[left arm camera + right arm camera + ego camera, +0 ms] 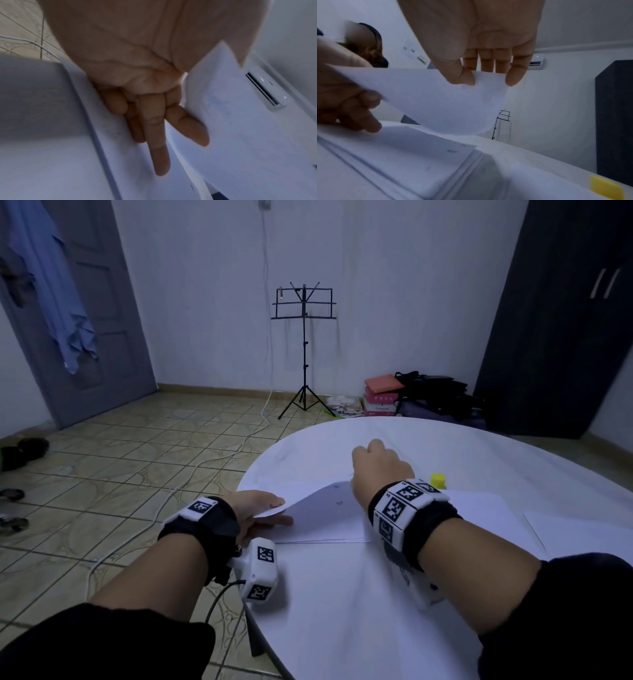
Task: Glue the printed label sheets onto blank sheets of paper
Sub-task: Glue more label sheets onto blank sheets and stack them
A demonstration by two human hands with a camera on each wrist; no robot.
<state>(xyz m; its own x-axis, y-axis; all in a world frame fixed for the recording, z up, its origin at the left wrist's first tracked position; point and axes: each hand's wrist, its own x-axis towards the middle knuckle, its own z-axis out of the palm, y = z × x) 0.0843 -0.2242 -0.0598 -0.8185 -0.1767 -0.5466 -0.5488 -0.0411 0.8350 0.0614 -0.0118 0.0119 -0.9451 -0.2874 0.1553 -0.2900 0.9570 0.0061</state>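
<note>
A white sheet point(301, 491) is lifted off a stack of paper point(329, 529) on the round white table point(342, 611). My left hand point(279, 510) pinches the sheet's near left corner, thumb on top and fingers underneath. The left wrist view shows the sheet point(240, 128) beside my index finger, the other fingers point(157, 135) reaching out over the stack. My right hand point(376, 460) pinches the far corner between thumb and fingers point(488, 79). The sheet point(445, 101) sags in a curve above the stack point(419, 155), whose top page has faint marks. A yellow-capped glue stick point(437, 481) stands behind my right wrist.
Loose white sheets point(479, 508) point(582, 539) lie on the table's right side. The table's left edge point(246, 477) is close to my left hand. On the floor beyond are a black music stand point(304, 337), a white cable point(191, 474) and boxes with bags point(411, 398).
</note>
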